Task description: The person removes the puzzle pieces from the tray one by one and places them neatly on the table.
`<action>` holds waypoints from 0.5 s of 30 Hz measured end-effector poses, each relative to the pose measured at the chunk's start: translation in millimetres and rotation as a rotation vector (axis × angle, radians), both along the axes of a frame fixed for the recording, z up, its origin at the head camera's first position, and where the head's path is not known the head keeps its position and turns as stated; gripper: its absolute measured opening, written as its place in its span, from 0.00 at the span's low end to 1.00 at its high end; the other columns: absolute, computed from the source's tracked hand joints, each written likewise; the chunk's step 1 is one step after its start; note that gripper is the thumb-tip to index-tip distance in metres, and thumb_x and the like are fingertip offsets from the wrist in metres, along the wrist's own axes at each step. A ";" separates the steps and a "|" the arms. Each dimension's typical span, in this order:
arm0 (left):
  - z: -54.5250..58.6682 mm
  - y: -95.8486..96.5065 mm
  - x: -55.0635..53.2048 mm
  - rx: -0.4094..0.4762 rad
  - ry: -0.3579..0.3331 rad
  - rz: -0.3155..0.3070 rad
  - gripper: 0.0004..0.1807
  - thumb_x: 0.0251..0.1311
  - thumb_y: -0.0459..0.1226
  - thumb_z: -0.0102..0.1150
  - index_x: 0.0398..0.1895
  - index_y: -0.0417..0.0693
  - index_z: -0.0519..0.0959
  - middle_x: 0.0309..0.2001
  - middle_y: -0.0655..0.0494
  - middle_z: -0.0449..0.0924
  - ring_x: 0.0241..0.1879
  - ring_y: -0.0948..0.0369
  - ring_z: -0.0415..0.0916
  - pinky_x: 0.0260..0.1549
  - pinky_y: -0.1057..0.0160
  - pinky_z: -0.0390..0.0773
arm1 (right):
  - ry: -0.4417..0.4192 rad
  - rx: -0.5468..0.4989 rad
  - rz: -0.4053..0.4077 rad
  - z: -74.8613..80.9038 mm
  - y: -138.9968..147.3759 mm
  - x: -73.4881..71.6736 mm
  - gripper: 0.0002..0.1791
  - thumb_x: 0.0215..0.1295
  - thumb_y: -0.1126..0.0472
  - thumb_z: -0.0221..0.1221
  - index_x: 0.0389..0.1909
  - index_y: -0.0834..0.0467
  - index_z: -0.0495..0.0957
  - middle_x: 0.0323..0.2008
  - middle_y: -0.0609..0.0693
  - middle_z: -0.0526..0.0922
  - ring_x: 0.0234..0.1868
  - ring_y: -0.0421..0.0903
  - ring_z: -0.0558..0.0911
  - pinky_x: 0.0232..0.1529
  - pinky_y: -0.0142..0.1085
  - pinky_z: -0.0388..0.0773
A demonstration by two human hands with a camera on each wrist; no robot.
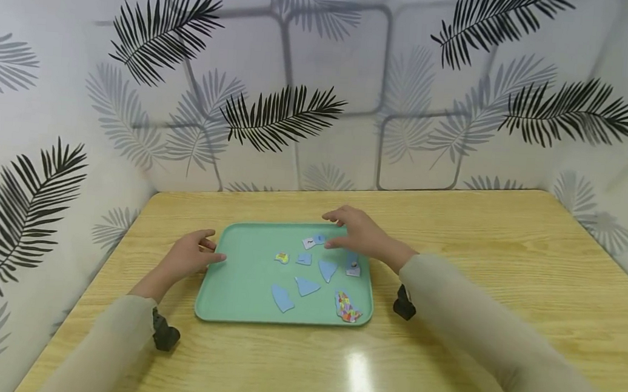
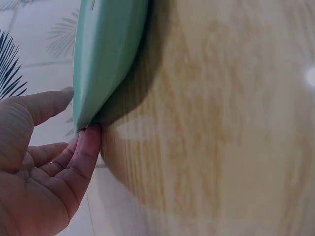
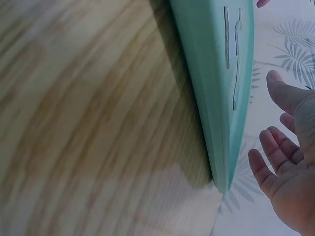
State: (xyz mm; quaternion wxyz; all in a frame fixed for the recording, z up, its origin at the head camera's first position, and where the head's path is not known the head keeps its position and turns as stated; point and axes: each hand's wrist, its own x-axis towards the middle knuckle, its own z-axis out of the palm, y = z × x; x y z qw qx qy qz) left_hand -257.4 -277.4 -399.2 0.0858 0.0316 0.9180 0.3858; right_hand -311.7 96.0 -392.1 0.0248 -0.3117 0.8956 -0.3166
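Pieces: on the tray, all flat, mostly in its middle and right half.
Near-thumb pair: white piece with dark mark (image 1: pixel 309 243) and small blue piece (image 1: pixel 319 239), side by side near right thumb; can't tell if they touch.
Mid pieces: yellow-patterned piece (image 1: pixel 282 258), squarish blue piece (image 1: pixel 304 258), upper blue triangle (image 1: pixel 327 270), lower blue triangle (image 1: pixel 306 287), curved blue piece (image 1: pixel 282 298), all apart.
Right-side pieces: blue-and-white piece (image 1: pixel 353 265) by the right rim, below the right hand; multicoloured piece (image 1: pixel 347 308) near the front right corner.
Tray: green (image 1: pixel 233 290), rounded corners, low raised rim, on the counter (image 1: pixel 480 244).
Right hand: (image 1: pixel 362 233) above the tray's far right corner; fingers relaxed, thumb well apart from them, grips nothing. Right wrist view shows a gap between hand and rim.
Left hand: (image 1: pixel 186 254) at the left rim; fingers loosely curved, thumb spread, no closed grip. Fingertips (image 2: pixel 89 135) touch the tray edge; thumb reaches just over the rim, contact unclear.
Tray room: bare surface from left rim to pieces, plus a strip along the front.
Counter room: wood strip behind the tray, broad area right and in front; glare (image 1: pixel 360 381) near the front.
Backdrop: leaf-print wall (image 1: pixel 329 63) meets the counter's far edge.
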 end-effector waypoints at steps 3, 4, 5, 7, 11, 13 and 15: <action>-1.6 -0.2 -1.8 0.017 -0.032 0.015 0.40 0.62 0.36 0.62 0.72 0.29 0.54 0.55 0.35 0.69 0.52 0.45 0.72 0.39 0.59 0.81 | -0.047 -0.003 -0.010 -2.9 -7.4 -2.3 0.31 0.57 0.57 0.70 0.61 0.63 0.74 0.55 0.57 0.76 0.52 0.51 0.76 0.51 0.42 0.74; -2.2 -0.6 -2.4 0.023 -0.042 0.021 0.40 0.62 0.36 0.62 0.72 0.30 0.55 0.55 0.35 0.69 0.52 0.46 0.72 0.39 0.59 0.80 | -0.055 -0.006 -0.011 -4.0 -9.4 -3.2 0.31 0.58 0.58 0.69 0.61 0.63 0.74 0.55 0.57 0.76 0.51 0.51 0.76 0.50 0.41 0.74; -2.9 -1.2 -3.1 0.029 -0.049 0.022 0.39 0.62 0.35 0.61 0.72 0.29 0.55 0.55 0.35 0.69 0.51 0.46 0.72 0.39 0.59 0.80 | -0.063 -0.010 -0.010 -4.6 -11.3 -3.8 0.30 0.58 0.58 0.69 0.61 0.63 0.74 0.54 0.57 0.77 0.51 0.51 0.77 0.50 0.42 0.74; -4.5 -2.7 -4.4 0.046 -0.066 0.024 0.38 0.63 0.34 0.60 0.72 0.30 0.55 0.55 0.35 0.69 0.49 0.48 0.73 0.38 0.59 0.80 | -0.075 -0.015 -0.011 -6.2 -14.7 -5.2 0.30 0.58 0.58 0.69 0.60 0.64 0.74 0.53 0.58 0.78 0.50 0.51 0.78 0.50 0.41 0.75; -7.2 -4.7 -6.9 0.069 -0.080 0.009 0.35 0.62 0.31 0.58 0.71 0.29 0.57 0.53 0.36 0.70 0.46 0.50 0.73 0.36 0.60 0.80 | -0.114 -0.033 -0.043 -9.2 -20.7 -7.2 0.29 0.57 0.59 0.70 0.59 0.64 0.76 0.50 0.56 0.79 0.48 0.50 0.79 0.49 0.40 0.76; -8.2 -5.2 -7.9 0.069 -0.082 0.000 0.35 0.61 0.30 0.57 0.70 0.29 0.58 0.51 0.37 0.70 0.44 0.51 0.73 0.35 0.60 0.79 | -0.138 -0.038 -0.065 -12.1 -23.8 -8.3 0.28 0.57 0.59 0.70 0.58 0.63 0.77 0.49 0.55 0.80 0.47 0.49 0.79 0.48 0.39 0.76; -9.2 -5.8 -8.5 0.067 -0.082 -0.011 0.34 0.61 0.28 0.56 0.70 0.29 0.58 0.49 0.38 0.71 0.43 0.52 0.72 0.35 0.60 0.79 | -0.160 -0.034 -0.087 -15.6 -27.0 -8.7 0.27 0.57 0.59 0.70 0.57 0.61 0.78 0.48 0.53 0.80 0.46 0.47 0.79 0.48 0.38 0.76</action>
